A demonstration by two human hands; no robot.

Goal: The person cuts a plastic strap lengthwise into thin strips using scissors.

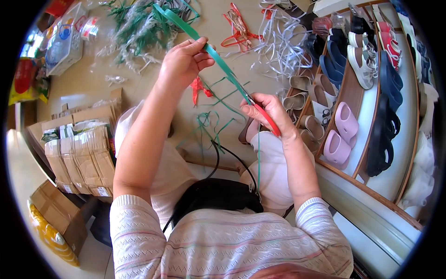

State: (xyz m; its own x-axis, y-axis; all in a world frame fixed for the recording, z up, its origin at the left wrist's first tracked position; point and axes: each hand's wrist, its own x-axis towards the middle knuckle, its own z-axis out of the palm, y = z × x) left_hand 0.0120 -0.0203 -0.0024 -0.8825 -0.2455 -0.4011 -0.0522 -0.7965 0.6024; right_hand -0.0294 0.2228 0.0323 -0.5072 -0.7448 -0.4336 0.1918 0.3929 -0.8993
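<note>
My left hand point(186, 60) pinches a green plastic strap point(223, 65), which runs taut from the upper left down toward my right hand. In my right hand point(269, 111) are red-handled scissors point(272, 122), the fingers closed round the handle. Their blades lie along the lower end of the strap; whether they are cutting into it I cannot tell. A thin green strip hangs down from near the scissors past my right knee. Below my hands, several cut green strips point(211, 122) and a red scrap point(199, 91) lie on the floor.
A pile of green strips point(139, 28), a red bundle point(239, 30) and white strips point(283, 42) lie ahead. Shoe shelves point(350, 93) stand on the right, cardboard boxes point(81, 153) on the left. A white basket point(65, 42) is at far left, a black bag point(213, 195) on my lap.
</note>
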